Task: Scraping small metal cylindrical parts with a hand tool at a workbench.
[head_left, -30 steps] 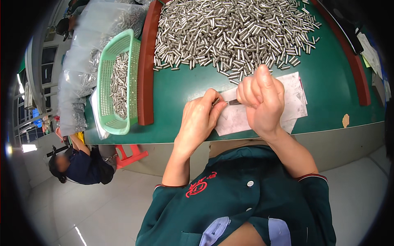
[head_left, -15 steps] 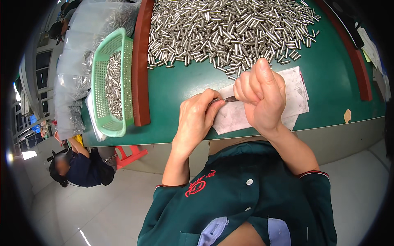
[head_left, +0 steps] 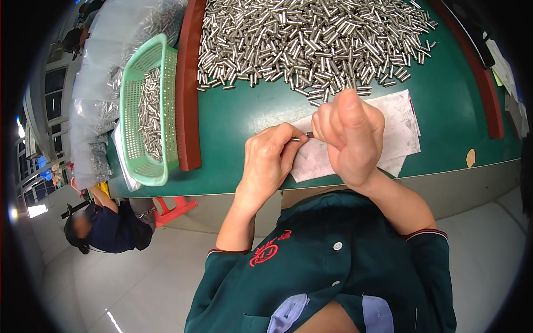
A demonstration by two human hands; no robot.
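My left hand (head_left: 265, 158) pinches a small silver metal pin (head_left: 296, 139) between thumb and fingertips. My right hand (head_left: 355, 141) is closed in a fist, thumb upward, around a slim tool (head_left: 310, 134). Only the tool's dark, narrow end shows, meeting the pin's end at my left fingertips; the rest is hidden in my fist. Both hands are over a smudged white paper sheet (head_left: 402, 133) on the green tabletop (head_left: 239, 111). Beyond them spreads a large heap of loose metal pins (head_left: 311, 44).
A light green mesh basket (head_left: 125, 119) holding more pins stands left of a red-brown rail (head_left: 189, 111). Clear plastic bags (head_left: 89, 100) of metal parts line the far left. Another rail (head_left: 480, 72) bounds the right. Another person (head_left: 114, 227) sits near a red stool (head_left: 175, 211).
My right fist has turned slightly and moved a little left toward my left fingers, so less of the tool shows. My left hand still pinches the pin. The view has shifted slightly.
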